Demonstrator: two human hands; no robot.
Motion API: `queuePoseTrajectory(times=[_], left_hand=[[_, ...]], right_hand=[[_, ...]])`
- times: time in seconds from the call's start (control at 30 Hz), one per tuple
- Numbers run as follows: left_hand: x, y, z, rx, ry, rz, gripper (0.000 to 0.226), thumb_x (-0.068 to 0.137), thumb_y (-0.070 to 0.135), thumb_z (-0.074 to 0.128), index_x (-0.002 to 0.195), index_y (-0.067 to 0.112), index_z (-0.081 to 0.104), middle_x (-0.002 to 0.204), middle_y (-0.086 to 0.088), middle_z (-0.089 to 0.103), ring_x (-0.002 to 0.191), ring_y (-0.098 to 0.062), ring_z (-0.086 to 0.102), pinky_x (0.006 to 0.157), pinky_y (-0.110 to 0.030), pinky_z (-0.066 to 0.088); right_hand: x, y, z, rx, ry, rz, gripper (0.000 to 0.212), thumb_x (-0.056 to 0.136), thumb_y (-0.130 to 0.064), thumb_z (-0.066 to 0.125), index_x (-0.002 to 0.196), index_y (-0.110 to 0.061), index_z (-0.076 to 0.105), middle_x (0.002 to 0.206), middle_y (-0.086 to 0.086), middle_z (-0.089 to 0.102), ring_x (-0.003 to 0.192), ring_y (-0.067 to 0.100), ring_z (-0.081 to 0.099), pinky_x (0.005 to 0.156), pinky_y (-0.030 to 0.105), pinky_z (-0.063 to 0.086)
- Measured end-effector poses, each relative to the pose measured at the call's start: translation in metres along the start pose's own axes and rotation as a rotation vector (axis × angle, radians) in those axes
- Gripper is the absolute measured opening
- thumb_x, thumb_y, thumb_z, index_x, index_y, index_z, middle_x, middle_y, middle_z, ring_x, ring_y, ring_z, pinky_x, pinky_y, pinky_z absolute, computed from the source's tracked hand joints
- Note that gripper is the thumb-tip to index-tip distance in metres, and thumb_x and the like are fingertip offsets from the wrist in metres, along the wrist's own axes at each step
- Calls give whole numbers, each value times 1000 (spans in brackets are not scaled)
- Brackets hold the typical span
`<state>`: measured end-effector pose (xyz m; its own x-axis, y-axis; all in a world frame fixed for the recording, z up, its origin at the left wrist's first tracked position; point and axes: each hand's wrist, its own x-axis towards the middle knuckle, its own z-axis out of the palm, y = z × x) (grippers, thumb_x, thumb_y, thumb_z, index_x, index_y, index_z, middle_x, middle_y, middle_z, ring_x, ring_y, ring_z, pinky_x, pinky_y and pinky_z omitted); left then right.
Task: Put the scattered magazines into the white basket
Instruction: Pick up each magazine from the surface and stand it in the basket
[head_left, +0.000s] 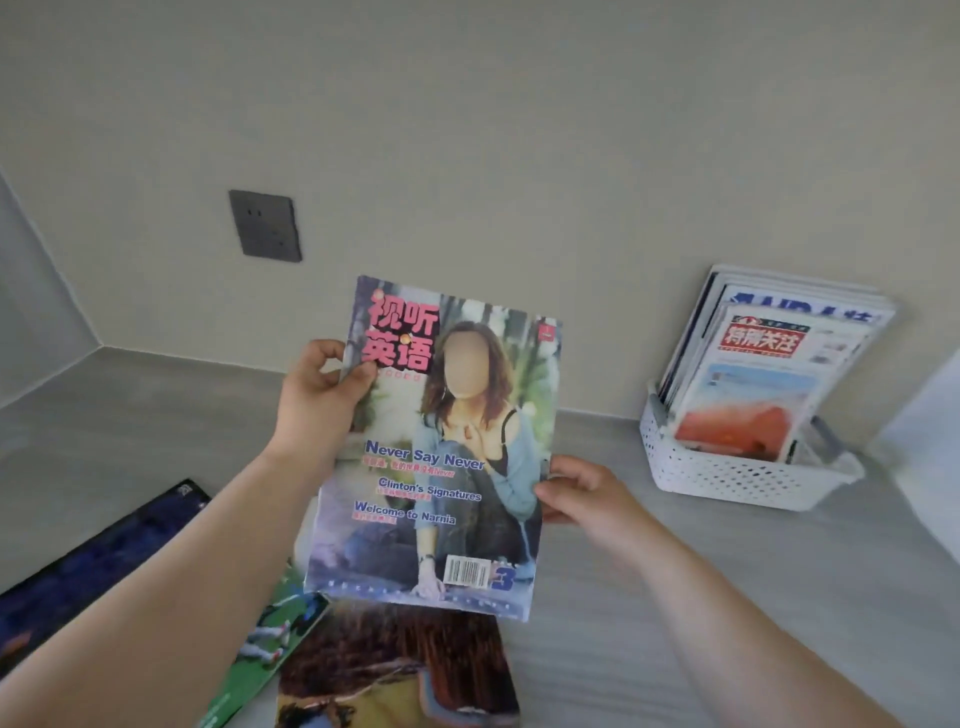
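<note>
Both hands (317, 405) gripping magazine (436, 452), white basket (737, 478) right

A glossy magazine with a seated woman on its cover (441, 457) is lifted upright above the grey worktop. The white perforated plastic basket (737, 478) stands at the right, with several magazines (769, 364) leaning inside. Three other magazines lie flat: a dark blue one (88, 571), a green one (275, 639), a brown one (400, 670).

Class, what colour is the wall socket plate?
Dark grey socket plate, clearest in the head view.
</note>
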<state>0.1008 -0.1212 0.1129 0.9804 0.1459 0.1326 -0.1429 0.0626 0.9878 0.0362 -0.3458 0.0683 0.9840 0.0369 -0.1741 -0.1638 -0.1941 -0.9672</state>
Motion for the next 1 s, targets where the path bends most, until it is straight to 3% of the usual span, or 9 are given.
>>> queuePoseTrajectory(times=[0.07,0.17,0.27,0.37,0.47,0.53,0.63,0.83,1.0], left_hand=[[-4,0,39,-13,-61,7,25,86,4,51,72,22,42,40,14,62,29,2,44,33,-10,37],[-8,2,100,-12,-140,23,23,86,5,53,70,19,45,41,15,62,30,1,48,34,-11,41],[-9,7,161,52,-197,71,26,81,5,60,61,16,47,37,13,60,35,-1,53,38,-13,42],[-10,13,220,106,-236,111,30,77,8,65,56,18,47,50,2,59,59,-22,52,60,-29,42],[-7,20,275,146,-261,128,33,75,9,69,52,16,45,59,-7,53,72,-23,49,70,-37,44],[-5,26,305,219,-319,158,35,73,11,71,51,13,44,57,-7,51,71,-22,49,76,-42,51],[0,30,341,310,-391,228,28,71,14,73,57,9,49,60,-9,48,69,-20,45,79,-47,51],[17,3,376,328,-369,189,36,71,13,72,52,13,42,56,-4,48,67,-21,47,80,-50,51],[24,-41,378,412,-401,67,20,72,12,72,70,3,54,68,-11,56,66,-22,54,82,-55,52]], right_hand=[[-9,0,-38,-68,81,-9,17,85,2,52,97,0,63,79,5,65,61,11,55,63,16,47],[-22,4,-95,-154,258,-64,19,83,-2,57,73,-16,66,48,-17,61,50,-2,53,50,9,42],[-33,11,-152,-203,449,-137,36,82,-6,60,53,-27,59,44,-11,57,46,0,48,51,15,34],[-39,14,-203,-215,616,-217,45,81,-1,59,43,-25,54,47,4,58,46,7,54,48,13,31],[-36,11,-252,-190,696,-249,43,83,2,55,47,-23,52,32,-10,49,31,-2,41,37,7,29],[-30,10,-284,-223,768,-257,34,84,-2,55,54,-17,59,46,-9,55,40,-1,44,40,8,32],[-17,12,-325,-226,881,-277,17,84,-4,54,73,3,64,70,8,58,60,18,46,62,30,42],[16,36,-359,-228,854,-212,19,83,-4,55,65,-2,61,63,8,56,58,18,43,57,26,39],[40,81,-358,-193,819,-62,35,82,-5,56,49,-16,54,31,-12,48,35,1,40,45,21,31]])
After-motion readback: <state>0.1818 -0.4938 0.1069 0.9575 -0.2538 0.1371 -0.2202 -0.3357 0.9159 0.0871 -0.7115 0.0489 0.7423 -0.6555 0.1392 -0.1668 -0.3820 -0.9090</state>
